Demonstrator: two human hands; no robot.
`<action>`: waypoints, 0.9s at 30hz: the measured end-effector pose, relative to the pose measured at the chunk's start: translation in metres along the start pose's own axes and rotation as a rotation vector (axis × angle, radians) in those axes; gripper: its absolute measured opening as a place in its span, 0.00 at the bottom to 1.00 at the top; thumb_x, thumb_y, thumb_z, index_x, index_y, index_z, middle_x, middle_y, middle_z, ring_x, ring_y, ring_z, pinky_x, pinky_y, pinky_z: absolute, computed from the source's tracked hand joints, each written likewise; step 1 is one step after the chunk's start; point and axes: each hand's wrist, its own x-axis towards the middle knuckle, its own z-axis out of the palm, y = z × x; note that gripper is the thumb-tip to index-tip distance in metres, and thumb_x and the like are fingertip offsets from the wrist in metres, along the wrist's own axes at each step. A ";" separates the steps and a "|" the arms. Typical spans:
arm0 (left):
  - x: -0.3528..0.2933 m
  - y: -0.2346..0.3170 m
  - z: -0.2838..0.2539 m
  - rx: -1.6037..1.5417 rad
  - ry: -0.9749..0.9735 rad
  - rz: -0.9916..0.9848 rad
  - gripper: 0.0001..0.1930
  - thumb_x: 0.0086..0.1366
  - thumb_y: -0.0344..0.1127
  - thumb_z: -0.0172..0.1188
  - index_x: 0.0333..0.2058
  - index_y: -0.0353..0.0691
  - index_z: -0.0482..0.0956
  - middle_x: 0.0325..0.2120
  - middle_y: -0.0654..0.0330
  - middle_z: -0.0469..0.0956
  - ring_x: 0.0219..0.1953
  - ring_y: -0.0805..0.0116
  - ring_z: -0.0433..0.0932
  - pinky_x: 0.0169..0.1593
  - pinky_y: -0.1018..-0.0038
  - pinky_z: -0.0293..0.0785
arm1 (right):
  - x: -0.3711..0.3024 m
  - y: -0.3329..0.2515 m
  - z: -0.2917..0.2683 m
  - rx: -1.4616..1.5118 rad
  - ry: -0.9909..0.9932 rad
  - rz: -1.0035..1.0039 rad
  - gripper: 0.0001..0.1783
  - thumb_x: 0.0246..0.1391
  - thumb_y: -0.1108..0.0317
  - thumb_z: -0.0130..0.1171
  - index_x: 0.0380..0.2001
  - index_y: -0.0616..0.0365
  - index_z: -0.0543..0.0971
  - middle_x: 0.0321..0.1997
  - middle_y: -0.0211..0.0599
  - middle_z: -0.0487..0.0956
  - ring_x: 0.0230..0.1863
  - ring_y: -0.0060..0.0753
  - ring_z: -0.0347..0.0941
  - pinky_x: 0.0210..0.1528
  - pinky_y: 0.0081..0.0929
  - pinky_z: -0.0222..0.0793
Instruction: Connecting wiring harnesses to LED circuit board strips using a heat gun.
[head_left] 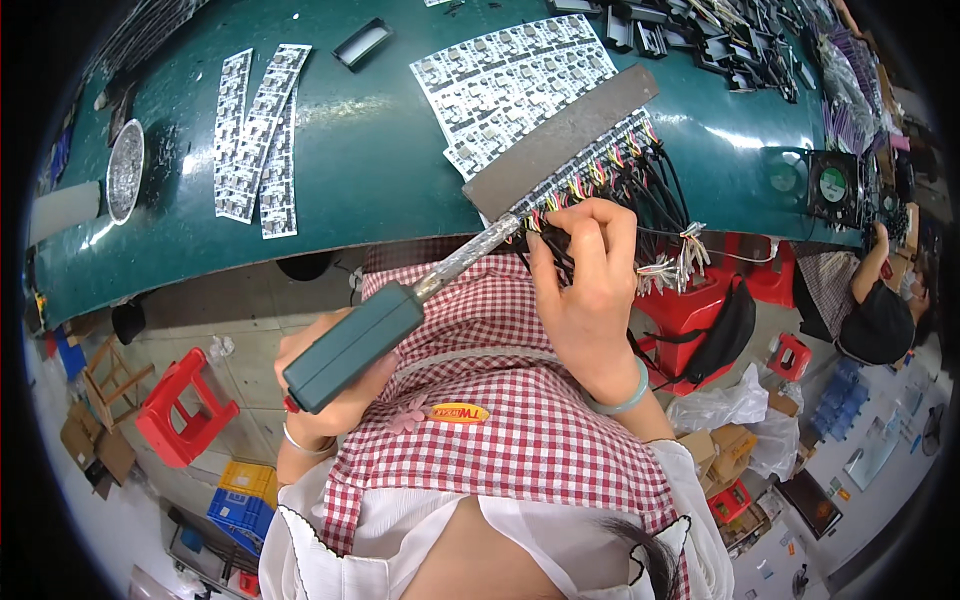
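My left hand (pixel 340 375) is wrapped round the dark green, boxy handle of a soldering iron (pixel 355 345). Its metal barrel slants up to the right, and the tip ends at the near edge of a white circuit board strip (pixel 600 150). At that same edge, my right hand (pixel 590 285) is closed in a pinch on a wire; the exact spot is partly hidden by the fingers. Along the strip runs a row of black cables (pixel 680 205) with coloured wire ends. A flat brown bar (pixel 560 145) lies over the boards, just behind the strip.
More circuit board sheets (pixel 515 75) lie behind the bar, narrow board strips (pixel 255 140) to the left. Beyond are a round metal dish (pixel 125 170), black plastic casings (pixel 700 45) and a small fan (pixel 832 185). Red stools (pixel 185 410) stand below; another person (pixel 875 310) sits far right.
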 end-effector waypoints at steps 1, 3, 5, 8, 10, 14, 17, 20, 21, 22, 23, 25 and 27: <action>0.003 0.001 0.000 0.103 -0.049 0.105 0.14 0.42 0.25 0.69 0.32 0.30 0.82 0.30 0.49 0.82 0.28 0.58 0.83 0.32 0.73 0.78 | -0.001 -0.001 0.001 0.015 -0.009 0.032 0.11 0.47 0.79 0.66 0.34 0.64 0.75 0.42 0.43 0.69 0.32 0.38 0.73 0.30 0.32 0.70; 0.007 0.004 0.004 0.106 -0.032 0.131 0.14 0.42 0.24 0.68 0.31 0.30 0.82 0.30 0.49 0.82 0.28 0.58 0.83 0.31 0.72 0.77 | -0.001 -0.001 0.001 0.031 -0.015 0.065 0.10 0.47 0.78 0.65 0.34 0.64 0.75 0.42 0.43 0.69 0.31 0.38 0.73 0.30 0.32 0.70; 0.009 0.005 0.007 0.110 -0.014 0.159 0.13 0.41 0.24 0.68 0.30 0.30 0.82 0.30 0.49 0.82 0.27 0.58 0.83 0.30 0.72 0.77 | 0.001 -0.001 -0.002 0.035 -0.011 0.046 0.09 0.48 0.77 0.65 0.34 0.64 0.76 0.42 0.43 0.68 0.30 0.38 0.72 0.29 0.33 0.69; 0.009 0.006 0.008 0.109 0.002 0.138 0.14 0.42 0.24 0.68 0.31 0.30 0.82 0.30 0.49 0.82 0.27 0.59 0.82 0.30 0.73 0.77 | -0.002 -0.002 0.004 0.031 -0.015 0.098 0.09 0.49 0.76 0.64 0.33 0.64 0.76 0.41 0.44 0.68 0.31 0.39 0.72 0.30 0.34 0.69; 0.010 0.005 0.008 0.079 -0.010 0.088 0.14 0.42 0.24 0.69 0.31 0.30 0.82 0.30 0.50 0.81 0.26 0.59 0.82 0.29 0.73 0.76 | 0.000 -0.002 0.004 0.034 -0.005 0.088 0.08 0.49 0.77 0.64 0.33 0.64 0.76 0.41 0.45 0.67 0.33 0.40 0.72 0.32 0.34 0.69; 0.008 0.004 0.008 0.106 -0.008 0.103 0.14 0.42 0.24 0.69 0.32 0.30 0.82 0.30 0.50 0.81 0.26 0.59 0.81 0.29 0.73 0.76 | 0.000 -0.001 0.011 0.081 0.046 0.076 0.09 0.46 0.80 0.63 0.32 0.66 0.75 0.41 0.47 0.67 0.40 0.46 0.69 0.41 0.38 0.69; 0.008 0.003 0.007 0.133 -0.005 0.128 0.14 0.42 0.24 0.69 0.31 0.30 0.82 0.30 0.51 0.81 0.26 0.59 0.81 0.29 0.73 0.76 | -0.002 0.002 0.016 0.107 0.088 0.071 0.10 0.44 0.81 0.62 0.32 0.66 0.74 0.40 0.47 0.66 0.42 0.47 0.67 0.46 0.40 0.67; 0.006 0.000 0.009 0.136 0.019 0.147 0.14 0.41 0.24 0.69 0.31 0.30 0.82 0.30 0.51 0.81 0.26 0.60 0.81 0.28 0.73 0.75 | -0.003 0.003 0.018 0.164 0.093 0.123 0.11 0.43 0.82 0.62 0.32 0.66 0.74 0.40 0.47 0.66 0.43 0.46 0.67 0.48 0.40 0.67; 0.004 -0.002 0.009 0.107 0.028 0.107 0.14 0.41 0.25 0.70 0.31 0.31 0.82 0.29 0.51 0.81 0.26 0.60 0.81 0.28 0.73 0.75 | -0.003 0.003 0.019 0.164 0.093 0.124 0.11 0.43 0.82 0.62 0.32 0.66 0.74 0.40 0.47 0.66 0.43 0.46 0.67 0.48 0.40 0.67; 0.003 -0.003 0.009 0.078 0.036 0.067 0.14 0.42 0.25 0.70 0.31 0.31 0.82 0.29 0.51 0.81 0.25 0.60 0.81 0.28 0.72 0.75 | -0.004 0.004 0.020 0.188 0.107 0.119 0.11 0.42 0.82 0.62 0.32 0.66 0.74 0.40 0.46 0.66 0.43 0.45 0.67 0.48 0.39 0.67; 0.003 -0.003 0.009 0.078 0.036 0.067 0.14 0.42 0.25 0.70 0.31 0.31 0.82 0.29 0.51 0.81 0.25 0.60 0.81 0.28 0.72 0.75 | -0.004 0.004 0.021 0.211 0.121 0.114 0.12 0.42 0.83 0.62 0.32 0.65 0.74 0.40 0.46 0.66 0.43 0.44 0.67 0.48 0.38 0.68; 0.006 -0.001 0.010 0.060 0.052 0.091 0.14 0.42 0.25 0.70 0.32 0.31 0.82 0.29 0.52 0.81 0.25 0.60 0.81 0.28 0.72 0.74 | -0.004 0.004 0.022 0.216 0.125 0.119 0.12 0.41 0.83 0.62 0.32 0.65 0.74 0.40 0.46 0.66 0.43 0.44 0.67 0.48 0.38 0.68; 0.007 0.001 0.008 0.058 0.041 0.076 0.14 0.42 0.25 0.70 0.32 0.31 0.82 0.29 0.52 0.81 0.25 0.60 0.81 0.28 0.73 0.74 | -0.004 0.004 0.022 0.221 0.131 0.124 0.12 0.41 0.83 0.62 0.32 0.65 0.74 0.41 0.46 0.66 0.43 0.43 0.67 0.48 0.38 0.68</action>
